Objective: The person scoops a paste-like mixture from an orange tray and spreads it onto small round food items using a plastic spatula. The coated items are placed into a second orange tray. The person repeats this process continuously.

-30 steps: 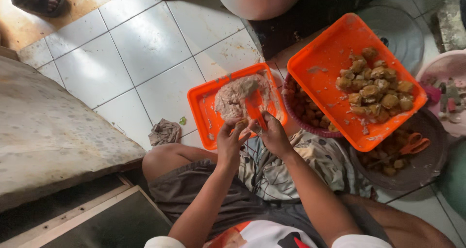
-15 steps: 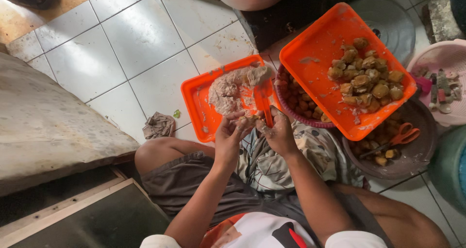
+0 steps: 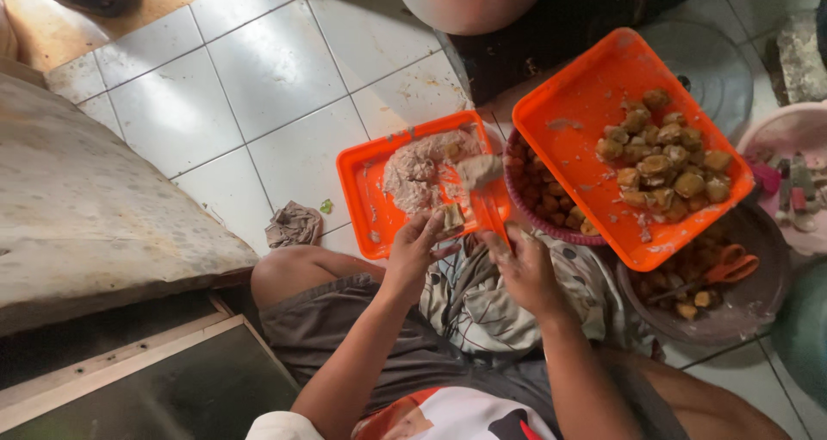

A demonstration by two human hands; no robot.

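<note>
My left hand (image 3: 417, 247) holds a small brown piece of fried tofu (image 3: 450, 219) over the near edge of a small orange tray (image 3: 372, 200) that carries a pale, pinkish paste (image 3: 415, 169). My right hand (image 3: 523, 268) grips an orange spatula (image 3: 491, 205) whose blade carries a lump of that paste (image 3: 479, 170), just beside the tofu piece. Both hands work above my lap, where a patterned cloth (image 3: 482, 302) lies.
A larger orange tray (image 3: 568, 112) with several filled tofu pieces (image 3: 663, 164) rests on a red basket (image 3: 538, 200) of more pieces. A dark bowl (image 3: 758, 293) holds tofu and orange scissors (image 3: 728, 265). A crumpled rag (image 3: 293, 224) lies on white tiles; a stone slab (image 3: 86, 216) stands at left.
The spatula has scooped paste from the small tray and now carries a lump toward the tofu piece in my left hand. The view shifted slightly.
</note>
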